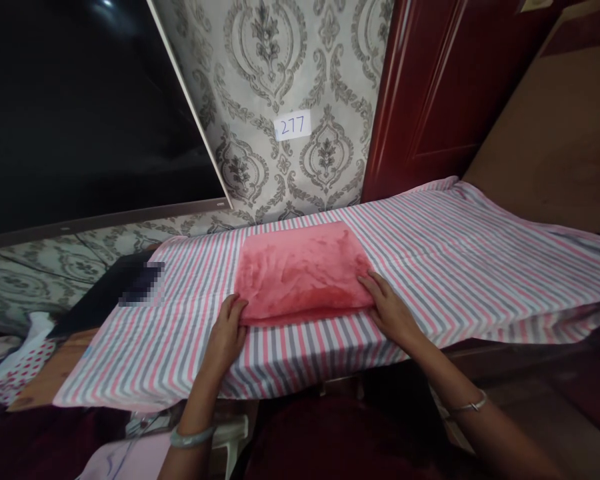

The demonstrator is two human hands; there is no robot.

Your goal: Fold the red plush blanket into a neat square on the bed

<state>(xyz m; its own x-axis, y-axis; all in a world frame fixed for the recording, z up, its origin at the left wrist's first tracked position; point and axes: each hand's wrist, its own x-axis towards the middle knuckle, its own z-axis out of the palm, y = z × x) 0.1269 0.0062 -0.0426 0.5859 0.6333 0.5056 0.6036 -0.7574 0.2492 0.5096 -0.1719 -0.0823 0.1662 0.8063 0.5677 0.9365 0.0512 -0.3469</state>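
A folded pink plush cloth [303,267] lies on a striped sheet [420,247] that covers the table. Its front edge shows layers stacked on each other, and its top is slightly rumpled. My left hand [227,333] is at the front left corner, with thumb and fingers closed on the edge. At the front right corner, my right hand [393,313] has its fingers over the top of the cloth, gripping that side. The undersides of both corners are hidden.
Behind the table are a patterned wall with a paper label [293,125] and a large dark screen [90,113]. A red-brown door [430,87] and a big cardboard box [555,127] stand to the right. Bare wood [55,373] shows at the left, near piled fabric [23,367].
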